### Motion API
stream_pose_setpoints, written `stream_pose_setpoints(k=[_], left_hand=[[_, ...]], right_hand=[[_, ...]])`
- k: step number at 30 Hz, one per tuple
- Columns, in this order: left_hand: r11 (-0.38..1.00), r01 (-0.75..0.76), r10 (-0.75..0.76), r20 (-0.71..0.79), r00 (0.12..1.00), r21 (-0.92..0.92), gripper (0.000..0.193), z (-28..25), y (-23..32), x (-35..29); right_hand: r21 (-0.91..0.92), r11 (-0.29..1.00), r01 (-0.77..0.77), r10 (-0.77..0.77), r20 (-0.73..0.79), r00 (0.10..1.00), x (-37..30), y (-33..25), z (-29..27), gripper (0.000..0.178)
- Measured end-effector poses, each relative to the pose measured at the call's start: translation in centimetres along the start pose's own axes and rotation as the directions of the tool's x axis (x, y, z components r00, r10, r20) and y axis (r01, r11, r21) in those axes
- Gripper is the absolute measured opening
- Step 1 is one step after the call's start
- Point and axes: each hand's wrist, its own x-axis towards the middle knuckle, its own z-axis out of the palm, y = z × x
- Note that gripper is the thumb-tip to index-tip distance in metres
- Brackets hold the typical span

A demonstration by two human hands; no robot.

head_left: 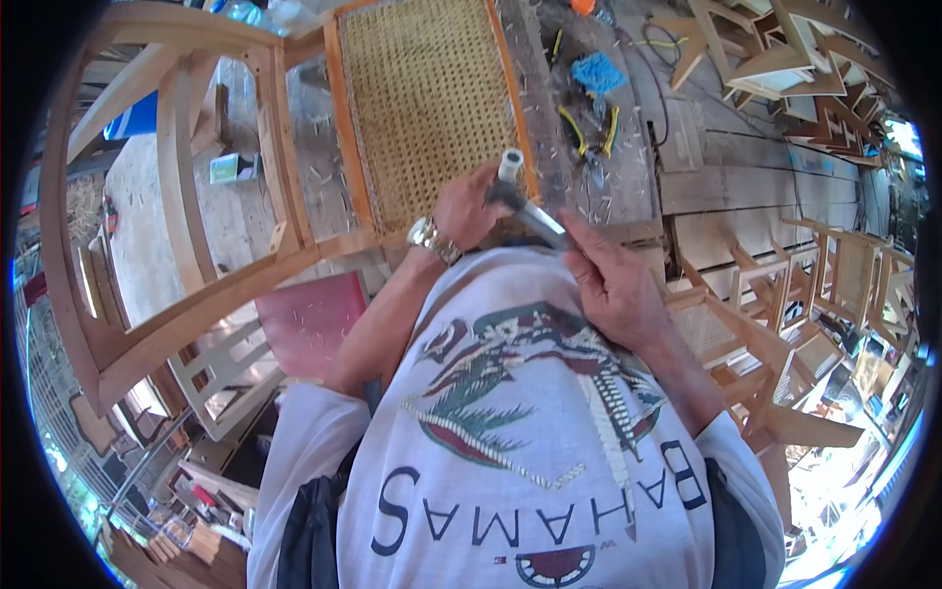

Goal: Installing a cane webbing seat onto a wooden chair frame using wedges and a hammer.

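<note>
A hammer [543,221] with a bright metal shaft is gripped in my right hand [616,280], its fingers wrapped round the lower part. The hammer's head, with a round face, is at the near right corner of a woven cane panel [427,108] in an orange-brown wooden frame. My left hand [465,208], wearing a metal wristwatch [434,240], rests at the panel's near edge. Its fingers are closed right beside the hammer head, which hides their tips; what they hold cannot be made out.
A wooden chair frame [186,285] stands left of the panel. On the worktop to the right lie yellow-handled pliers [589,137], a blue cloth-like bundle [599,74] and wood shavings. Several wooden chair frames [775,294] stand at right. A red board [312,324] sits below left.
</note>
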Motion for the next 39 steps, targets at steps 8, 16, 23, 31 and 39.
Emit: stream_pose_setpoints(k=[8, 16, 23, 31, 39], left_hand=[[0.999, 0.005, -0.002, 0.058, 0.998, -0.049, 0.028, 0.0, 0.0, -0.1], [0.991, 0.044, -0.029, 0.117, 0.993, -0.124, 0.022, 0.6, -1.0, 0.1], [0.743, 0.236, -0.371, -0.092, 0.924, -0.626, 0.018, -1.5, -2.1, -0.4], [0.894, 0.247, -0.275, -0.023, 0.961, -0.374, 0.018, -1.5, -1.2, -1.3], [0.972, 0.092, -0.13, -0.165, 0.978, -0.216, 0.017, -1.3, -0.6, -1.3]], right_hand=[[-0.102, 0.992, -0.075, 0.07, -0.058, 0.996, 0.5, 0.3, -0.2, 0.047], [-0.122, 0.991, -0.05, 0.041, -0.07, 0.997, 0.6, 1.7, 0.5, 0.042], [0.12, 0.978, -0.168, 0.195, -0.276, 0.941, 0.8, 2.5, -1.6, 0.038], [0.093, 0.993, -0.067, 0.09, -0.273, 0.958, 1.0, 2.8, -1.1, 0.036], [0.152, 0.987, -0.047, 0.073, -0.166, 0.984, 0.7, 1.8, -1.9, 0.038]])
